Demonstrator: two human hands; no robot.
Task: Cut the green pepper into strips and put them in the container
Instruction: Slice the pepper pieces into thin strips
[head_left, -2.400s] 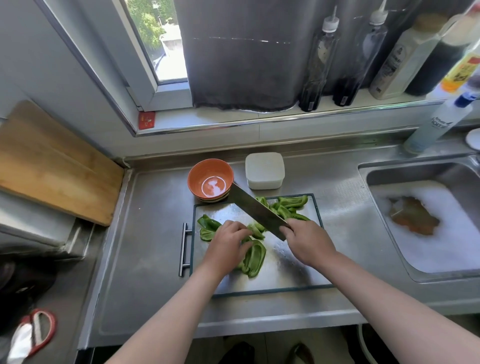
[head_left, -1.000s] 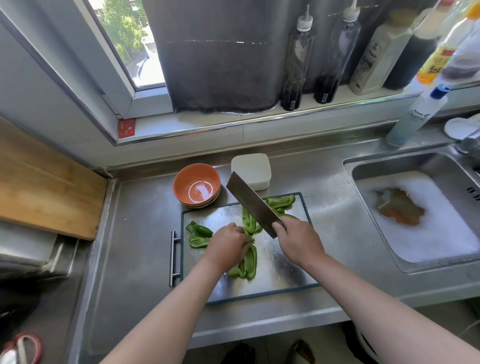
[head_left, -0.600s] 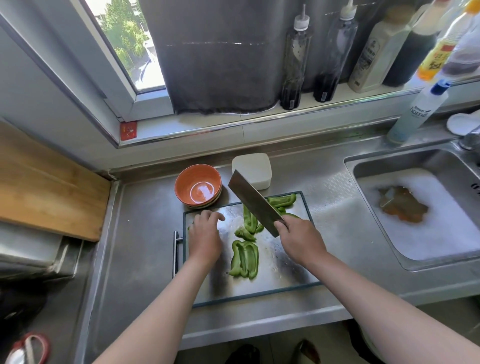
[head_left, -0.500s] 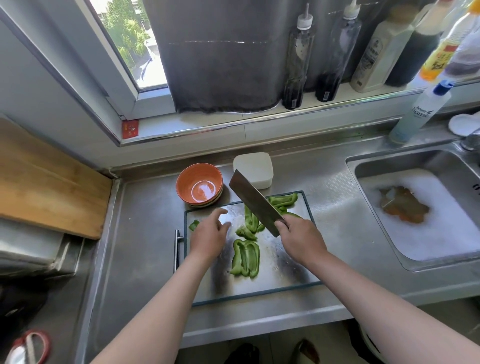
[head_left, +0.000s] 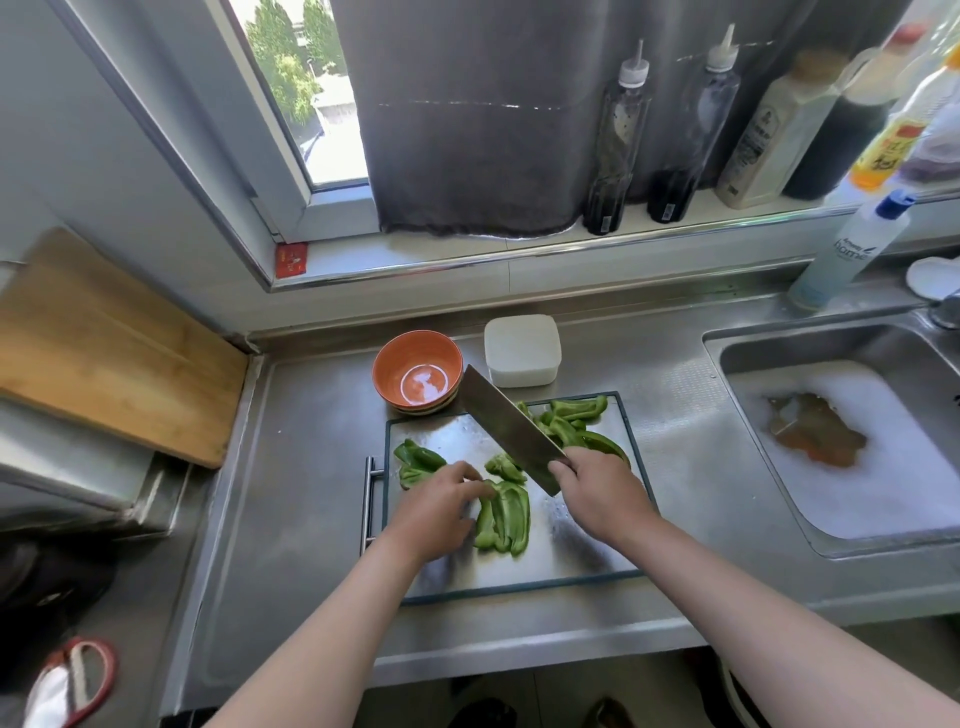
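Observation:
A steel cutting board (head_left: 566, 556) lies on the counter with green pepper on it. A large pepper piece (head_left: 506, 514) sits at its middle, and my left hand (head_left: 441, 512) touches its left edge with curled fingertips. Uncut pieces (head_left: 415, 460) lie at the board's left; cut strips (head_left: 571, 418) are piled at the far right. My right hand (head_left: 597, 486) grips the handle of a cleaver (head_left: 506, 426), its blade raised and slanting up to the left above the board. A white lidded container (head_left: 522, 351) stands behind the board.
An orange bowl (head_left: 418, 369) stands behind the board, left of the container. The sink (head_left: 852, 441) on the right holds foamy water. A wooden board (head_left: 104, 348) leans at the left. Bottles (head_left: 618, 140) line the windowsill, and a spray bottle (head_left: 852, 249) stands by the sink.
My left hand left the middle pepper piece, reached to the board's left side, then came back to the piece's left edge. The cleaver stayed raised in my right hand.

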